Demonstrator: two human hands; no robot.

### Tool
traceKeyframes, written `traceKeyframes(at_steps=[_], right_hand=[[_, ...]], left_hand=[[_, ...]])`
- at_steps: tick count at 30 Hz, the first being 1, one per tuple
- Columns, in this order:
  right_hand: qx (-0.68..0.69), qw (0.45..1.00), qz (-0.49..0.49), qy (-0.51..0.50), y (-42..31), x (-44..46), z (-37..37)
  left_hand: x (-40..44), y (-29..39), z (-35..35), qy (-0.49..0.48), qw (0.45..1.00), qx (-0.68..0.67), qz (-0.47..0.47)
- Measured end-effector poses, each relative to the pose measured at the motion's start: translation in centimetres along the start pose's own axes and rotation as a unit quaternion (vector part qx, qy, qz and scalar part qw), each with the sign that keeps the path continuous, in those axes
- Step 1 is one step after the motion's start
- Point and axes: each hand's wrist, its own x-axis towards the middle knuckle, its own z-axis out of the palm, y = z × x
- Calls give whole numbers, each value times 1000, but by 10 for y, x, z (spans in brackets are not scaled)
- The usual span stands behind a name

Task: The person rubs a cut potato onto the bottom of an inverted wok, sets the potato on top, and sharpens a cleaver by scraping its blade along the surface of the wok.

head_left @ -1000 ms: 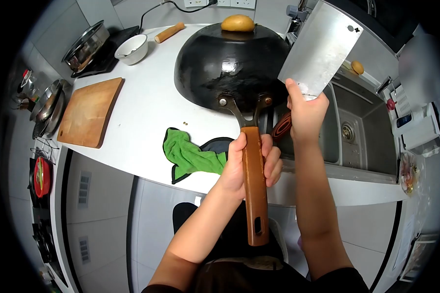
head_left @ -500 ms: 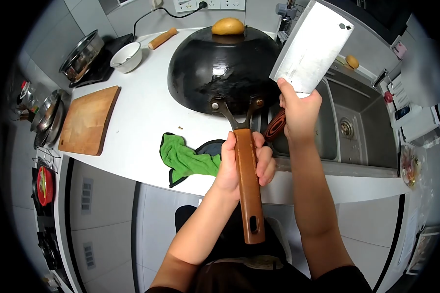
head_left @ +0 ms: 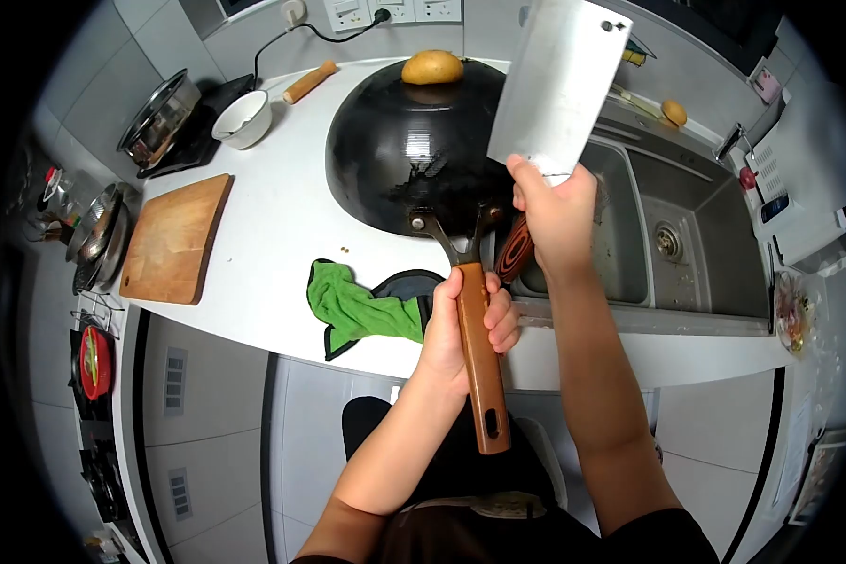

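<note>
A black wok (head_left: 376,155) is bottom up over the counter, its brown wooden handle (head_left: 480,367) pointing back at me. My left hand (head_left: 475,320) is wrapped around that handle. On the wok's upturned base sits a potato (head_left: 432,67). My right hand (head_left: 562,216) grips a cleaver (head_left: 559,89) raised to the right of the wok, blade upward and its patterned wooden handle (head_left: 514,249) showing below the fist. The blade covers part of the wok's right side from my view. A green cloth (head_left: 357,301) lies crumpled left of my left hand.
On the left of the white counter (head_left: 273,207) are a wooden cutting board (head_left: 179,240), a white bowl (head_left: 244,115), a rolling pin (head_left: 310,83) and a steel pot (head_left: 160,117). A double sink (head_left: 710,235) lies to the right, with another potato (head_left: 673,113) behind it.
The raised cleaver has shifted left, in front of the wok's right side. The wok handle's near end has moved slightly up, and the potato stays on the base.
</note>
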Motion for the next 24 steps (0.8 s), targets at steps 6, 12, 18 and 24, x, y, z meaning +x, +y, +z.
traceKeyframes(at_steps=[6,12,18,24], right_hand=[[-39,998,-4,-46,-8,-6,6],[-72,995,-10,-62,-21,-1,1],[-221,974,-42,-20,-21,4,18],[-245,967,-62,18,-15,6,21]], left_hand=[[-2,0,-1,16,1000,14,5],[-2,-4,3,39,998,53,15],[-3,-4,3,47,998,48,4],[-4,-2,6,60,996,61,-11]])
